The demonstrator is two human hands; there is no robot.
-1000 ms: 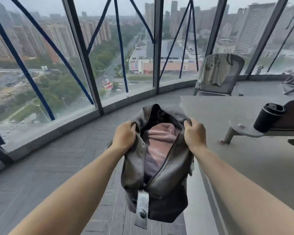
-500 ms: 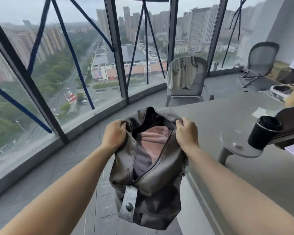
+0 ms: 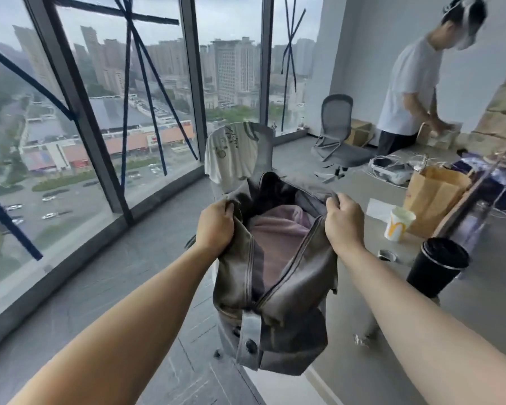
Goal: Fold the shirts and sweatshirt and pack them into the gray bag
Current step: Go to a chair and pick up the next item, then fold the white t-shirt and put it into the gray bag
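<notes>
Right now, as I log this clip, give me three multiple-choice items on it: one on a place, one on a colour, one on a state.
1. Where is the white printed shirt?
A. Inside the bag
B. Draped over a chair back
C. On the floor

2. What colour is the garment visible in the gray bag?
A. Pink
B. Green
C. Yellow

3. How is the bag's top?
A. Zipped shut
B. Held open by one hand
C. Held open by both hands

Answers: 1 B, it hangs over the chair behind the bag. 2 A, pink fabric shows through the opening. 3 C, the left hand and right hand each grip one edge of the opening.
</notes>
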